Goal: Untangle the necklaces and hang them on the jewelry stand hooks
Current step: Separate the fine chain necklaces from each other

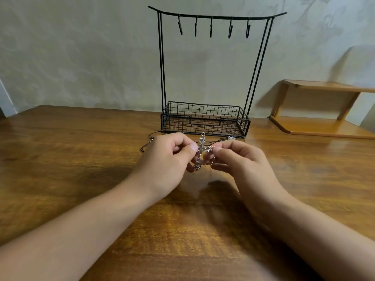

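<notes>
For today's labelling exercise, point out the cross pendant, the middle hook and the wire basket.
cross pendant (203,149), head view, centre of the cross
middle hook (211,29), head view, its shank
wire basket (205,109), head view, back wall

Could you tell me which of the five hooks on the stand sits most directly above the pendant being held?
The middle hook, third from either end, hangs almost straight above the silver cross pendant, which the left hand and right hand pinch; all five hooks are bare.

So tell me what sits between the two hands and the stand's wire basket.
In the head view, little: thin dark necklace cords trailing on the wooden table, plus the top loop of the silver pendant that the left hand and right hand pinch before the basket.
</notes>
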